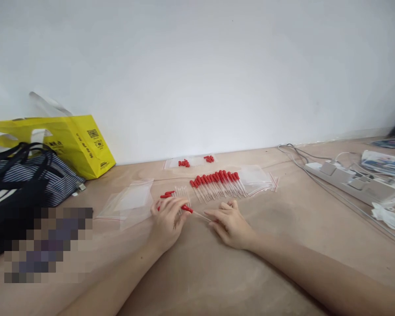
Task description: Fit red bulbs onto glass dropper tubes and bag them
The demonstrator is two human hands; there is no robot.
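Between my hands is a dropper point(188, 209), a thin clear tube with a red rubber bulb on its left end. My left hand point(167, 221) pinches the bulb end, fingers closed. The thin end of the tube sits between the thumb and fingers of my right hand point(232, 226). Just behind my left hand lie a few loose red bulbs point(167, 194) and several bare clear tubes point(183, 193), partly hidden by the fingers. A slanted row of bulbed droppers point(219, 180) rests on the table beyond my right hand, red ends away from me.
Clear zip bags lie left point(136, 197) and right point(255, 177) of the row. By the wall, another bag point(197, 163) bears more red bulbs. A yellow bag point(85, 145) and striped bag point(62, 180) stand left. Right are a power strip point(349, 180), cables and crumpled tissue point(389, 217).
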